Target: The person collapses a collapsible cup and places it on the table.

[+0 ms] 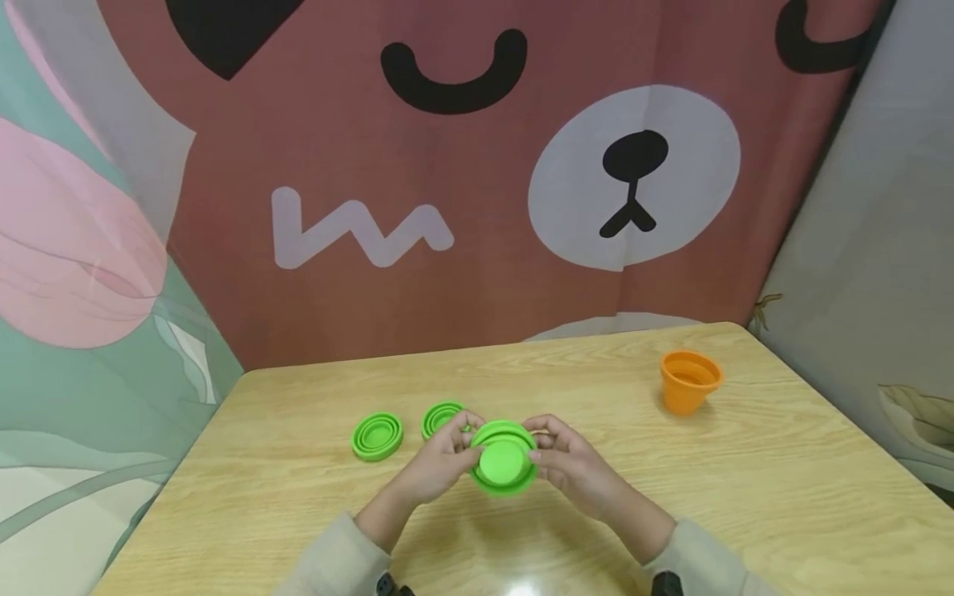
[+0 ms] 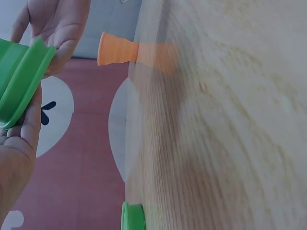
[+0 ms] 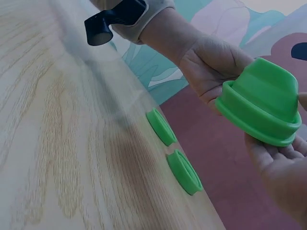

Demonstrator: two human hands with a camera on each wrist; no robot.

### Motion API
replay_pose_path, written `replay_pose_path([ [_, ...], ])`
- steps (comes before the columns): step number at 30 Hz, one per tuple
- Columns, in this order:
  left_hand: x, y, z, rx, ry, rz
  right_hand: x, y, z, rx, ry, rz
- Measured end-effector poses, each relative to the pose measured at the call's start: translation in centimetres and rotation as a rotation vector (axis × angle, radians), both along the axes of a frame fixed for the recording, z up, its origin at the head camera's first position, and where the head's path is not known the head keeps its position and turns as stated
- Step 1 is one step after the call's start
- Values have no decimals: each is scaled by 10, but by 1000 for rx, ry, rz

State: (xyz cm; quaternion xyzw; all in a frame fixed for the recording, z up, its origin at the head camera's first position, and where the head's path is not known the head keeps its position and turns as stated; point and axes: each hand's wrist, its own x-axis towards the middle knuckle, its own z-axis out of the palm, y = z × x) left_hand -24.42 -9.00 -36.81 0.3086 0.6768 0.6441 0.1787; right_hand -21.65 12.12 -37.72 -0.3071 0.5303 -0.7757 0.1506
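Both hands hold a green collapsible cup above the table, its round base facing the head camera. The left hand pinches its left side, thumb near the base. On the opposite side, the right hand grips the rim with thumb and fingers. In the right wrist view the cup looks partly stretched out, with a folded ring around its wider end. Two flattened green cups lie beyond the left hand: one in full view, the other partly hidden behind that hand.
An orange cup, stretched to full height, stands upright at the back right of the wooden table. A curtain with a bear's face hangs behind the table's far edge.
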Motion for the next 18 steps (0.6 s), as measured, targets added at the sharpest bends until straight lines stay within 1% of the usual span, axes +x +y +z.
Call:
replay_pose_path([
  [2,1,0,0,7,2,4,-1,0,-1,-41,-6,39],
  [5,1,-1,0,27,6,-5,-1,-1,-3,-68,-7,51],
  [13,0,0,-6,77,2,-34,-2,-4,-5,-43,1,-34],
  [18,-1,-1,-7,92,1,-46,-2,-5,-3,12,30,-84],
])
